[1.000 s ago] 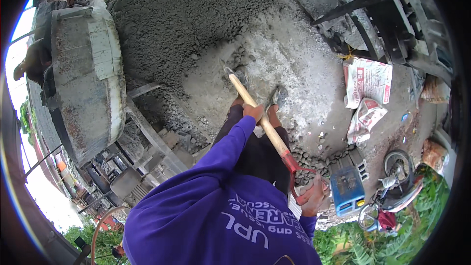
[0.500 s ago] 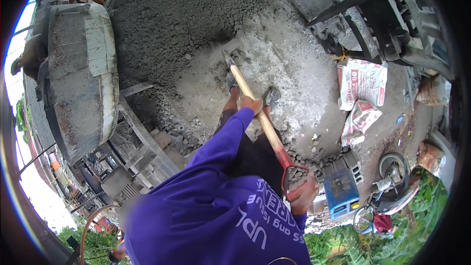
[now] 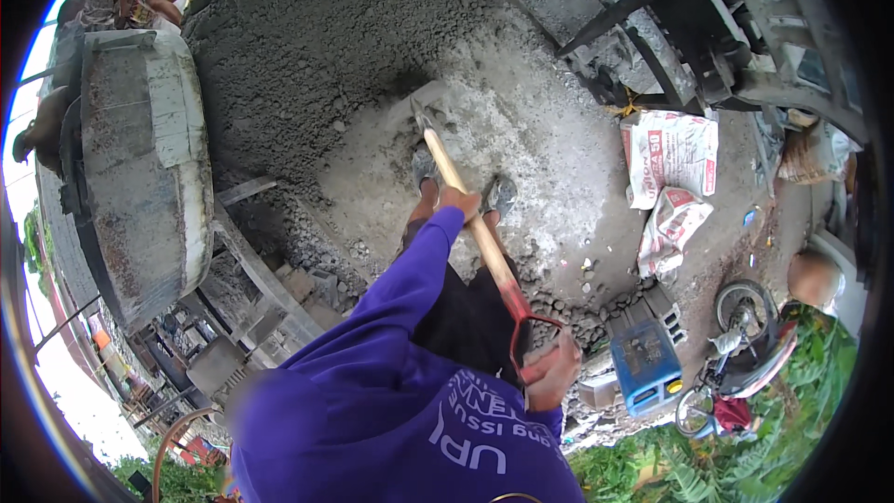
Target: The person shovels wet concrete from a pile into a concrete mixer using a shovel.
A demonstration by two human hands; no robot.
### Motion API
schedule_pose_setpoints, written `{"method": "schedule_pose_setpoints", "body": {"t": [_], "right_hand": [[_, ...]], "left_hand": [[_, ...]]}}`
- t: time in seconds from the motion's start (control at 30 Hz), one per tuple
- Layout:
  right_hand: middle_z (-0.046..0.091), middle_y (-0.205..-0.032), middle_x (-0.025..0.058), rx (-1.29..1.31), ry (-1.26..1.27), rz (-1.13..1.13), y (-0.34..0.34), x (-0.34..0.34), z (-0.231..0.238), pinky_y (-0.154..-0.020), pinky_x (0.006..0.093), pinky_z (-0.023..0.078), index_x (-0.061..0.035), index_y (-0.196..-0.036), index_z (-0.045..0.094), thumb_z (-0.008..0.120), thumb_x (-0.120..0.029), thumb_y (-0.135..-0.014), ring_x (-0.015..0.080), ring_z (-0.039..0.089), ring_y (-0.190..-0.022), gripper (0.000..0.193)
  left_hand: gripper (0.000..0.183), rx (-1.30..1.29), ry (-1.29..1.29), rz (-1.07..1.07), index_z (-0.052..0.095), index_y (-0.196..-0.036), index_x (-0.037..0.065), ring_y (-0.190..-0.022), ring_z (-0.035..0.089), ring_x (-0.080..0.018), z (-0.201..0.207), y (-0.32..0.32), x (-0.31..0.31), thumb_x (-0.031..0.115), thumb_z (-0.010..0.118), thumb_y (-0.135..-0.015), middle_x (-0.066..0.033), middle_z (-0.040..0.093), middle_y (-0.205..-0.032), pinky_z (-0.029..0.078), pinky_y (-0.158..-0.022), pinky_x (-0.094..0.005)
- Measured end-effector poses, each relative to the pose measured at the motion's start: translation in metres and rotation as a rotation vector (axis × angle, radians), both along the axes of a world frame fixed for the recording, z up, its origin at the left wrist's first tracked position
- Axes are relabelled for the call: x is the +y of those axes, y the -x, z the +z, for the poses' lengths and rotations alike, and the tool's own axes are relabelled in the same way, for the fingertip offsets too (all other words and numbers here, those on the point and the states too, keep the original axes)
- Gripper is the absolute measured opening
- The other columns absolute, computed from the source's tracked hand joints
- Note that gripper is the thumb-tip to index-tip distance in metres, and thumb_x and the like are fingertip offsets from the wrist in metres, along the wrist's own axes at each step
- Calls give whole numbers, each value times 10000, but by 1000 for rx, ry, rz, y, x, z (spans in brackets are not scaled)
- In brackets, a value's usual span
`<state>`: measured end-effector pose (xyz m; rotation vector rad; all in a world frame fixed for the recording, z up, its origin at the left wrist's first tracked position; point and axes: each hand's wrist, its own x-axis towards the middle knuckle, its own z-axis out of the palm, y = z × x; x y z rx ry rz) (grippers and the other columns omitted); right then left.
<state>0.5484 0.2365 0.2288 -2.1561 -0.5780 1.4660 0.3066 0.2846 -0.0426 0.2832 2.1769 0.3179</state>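
Two cement sacks on the ground at about 3 o'clock from frame centre. Upper sack (image 3: 670,156): white, roughly rectangular, lying flat, red print on its face. Lower sack (image 3: 672,231): white with red markings, crumpled and folded, just at 6 o'clock of the upper one, edges touching or nearly so. No signs or screens seen.
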Motion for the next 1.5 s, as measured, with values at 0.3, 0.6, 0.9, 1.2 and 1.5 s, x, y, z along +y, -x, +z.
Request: {"method": "schedule_pose_setpoints", "body": {"t": [0.3, 0.6, 0.9, 1.2, 1.5], "right_hand": [[440, -530, 42, 301, 49, -574, -20, -15, 3, -443, 310, 411, -101, -676, 445, 533, -372, -904, 175, 456, -434, 365], [430, -548, -5, 629, 67, -890, 110, 73, -145, -430, 314, 398, -120, -786, 504, 538, -351, -902, 146, 447, -447, 261], [504, -572, 18, 537, 122, -928, 152, 32, -92, -450, 297, 472, -84, -1000, 571, 496, -323, -945, 128, 526, -492, 256], [467, -548, -25, 394, 108, -884, 144, -65, 3, -432, 261, 390, -49, -1024, 599, 434, -398, -946, 104, 435, -449, 393], [440, -605, -25, 405, 27, -953, 209, 0, -35, -464, 297, 412, -144, -779, 498, 569, -337, -901, 131, 450, -488, 240]], "left_hand": [[764, -95, -46, -128, 330, -1216, -160, -1013, 588, -451, -8, -39, 37, 335, 641, -724, -339, 589, -1040, 461, -906, -449], [549, 141, -75, -365, 447, -1128, -36, -979, 618, -393, -29, 72, 247, 226, 643, -687, -242, 639, -1010, 485, -868, -434], [640, 93, 67, -588, 376, -1204, -18, -955, 638, -385, -31, 90, 182, 270, 666, -713, -223, 640, -1015, 516, -853, -413], [607, -154, 84, -525, 444, -1123, -69, -959, 621, -418, 51, 66, 79, 307, 663, -700, -277, 620, -1017, 494, -861, -439], [583, -255, -52, -559, 431, -1142, -104, -944, 634, -407, -16, 114, 170, 250, 631, -725, -292, 629, -991, 512, -823, -432]]}}
